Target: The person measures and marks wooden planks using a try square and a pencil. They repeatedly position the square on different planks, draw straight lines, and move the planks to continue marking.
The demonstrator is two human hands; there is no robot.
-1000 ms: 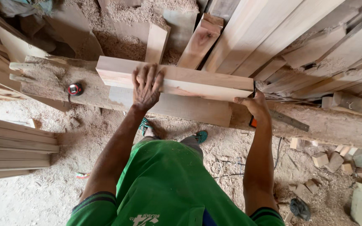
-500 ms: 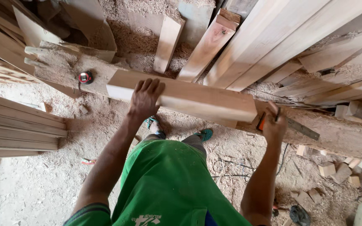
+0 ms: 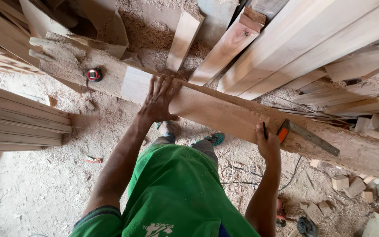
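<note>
A dark pencil point(image 3: 264, 130) is pinched in the right hand point(image 3: 268, 145), its tip laid against the near face of the long wooden board point(image 3: 216, 112) beside the orange-handled try square point(image 3: 309, 137), which rests on the rough beam at about three o'clock from that hand. The left hand point(image 3: 159, 100) is not clenched on anything: it is pressed flat, fingers spread, on the top of the board toward its left end.

The board is laid along the dusty beam point(image 3: 66, 66), running from about ten o'clock down to four o'clock across the view. For a clean mark, the board would best be kept pinned by the flat palm so that it cannot slide on the sawdust, and the pencil drawn with light pressure, held close to the square's blade.

Both arms are stretched forward from the green shirt point(image 3: 176, 197), the left nearly straight, the right bent slightly inward at the wrist. A red and black tape measure point(image 3: 94, 74) is seen on the beam at about ten o'clock from the left hand. Stacked planks point(image 3: 18, 123) lie at nine o'clock, and leaning timbers point(image 3: 312, 44) at one o'clock.
</note>
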